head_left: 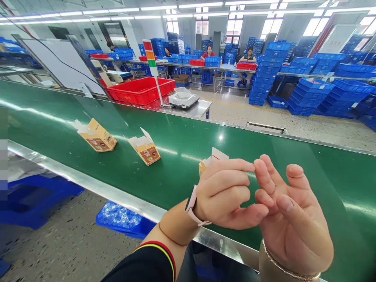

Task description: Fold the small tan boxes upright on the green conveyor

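My left hand (pixel 223 194), with a pink watch strap on the wrist, and my right hand (pixel 290 219), with a thin bracelet, hang over a green conveyor belt (pixel 188 133). Neither hand holds anything, and their fingertips nearly meet. The left fingers are curled in, and the right fingers are bent and apart. Just beyond my left hand, a small printed cardboard box (pixel 205 164) lies partly hidden with its flaps up. Two more boxes (pixel 96 136) (pixel 145 148) lie open-flapped farther left on the belt.
A steel belt edge (pixel 117 196) runs below my hands, with a blue crate (pixel 120 219) on the floor beneath. Beyond the belt are a red bin (pixel 141 90), a weighing scale (pixel 183 98), stacked blue crates (pixel 308 98), and seated co-workers (pixel 208 52) at tables.
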`<state>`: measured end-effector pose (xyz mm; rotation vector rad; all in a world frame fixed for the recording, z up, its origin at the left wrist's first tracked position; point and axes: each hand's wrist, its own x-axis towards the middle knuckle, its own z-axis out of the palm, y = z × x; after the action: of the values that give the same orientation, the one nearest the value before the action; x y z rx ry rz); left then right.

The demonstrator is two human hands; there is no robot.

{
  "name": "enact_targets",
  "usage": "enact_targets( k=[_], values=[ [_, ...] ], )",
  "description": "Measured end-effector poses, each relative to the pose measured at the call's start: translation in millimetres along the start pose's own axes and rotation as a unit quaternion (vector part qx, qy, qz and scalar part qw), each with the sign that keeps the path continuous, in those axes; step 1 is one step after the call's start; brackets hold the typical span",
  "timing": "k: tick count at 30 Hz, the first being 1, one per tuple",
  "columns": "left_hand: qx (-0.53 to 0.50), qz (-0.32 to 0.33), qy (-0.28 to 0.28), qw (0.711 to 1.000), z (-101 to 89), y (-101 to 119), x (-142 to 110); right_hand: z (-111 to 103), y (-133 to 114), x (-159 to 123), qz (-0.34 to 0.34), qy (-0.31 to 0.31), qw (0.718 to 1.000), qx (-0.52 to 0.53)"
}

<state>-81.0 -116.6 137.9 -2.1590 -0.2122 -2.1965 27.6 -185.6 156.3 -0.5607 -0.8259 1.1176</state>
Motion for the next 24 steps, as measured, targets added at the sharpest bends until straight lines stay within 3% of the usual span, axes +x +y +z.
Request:
enact_targets(
  k=[9,16,21,24],
  values=[
    [0.037,-0.002,0.03,0.999,0.9,1,4,5,-4,0,0.078,-0.019,0.996,0.026],
    [0.033,-0.001,0.021,0.999,2.3,-1,5,4,-4,-2,0.076,-0.02,0.996,0.035],
    [-0.098,-0.018,0.025,0.995,18.9,0,-4,3,-8,-4,0.071,-0.026,0.996,0.038],
    [-0.08,-0.027,0.034,0.996,22.6,2,-8,2,-10,-2,0.05,-0.004,0.997,0.063]
  ],
)
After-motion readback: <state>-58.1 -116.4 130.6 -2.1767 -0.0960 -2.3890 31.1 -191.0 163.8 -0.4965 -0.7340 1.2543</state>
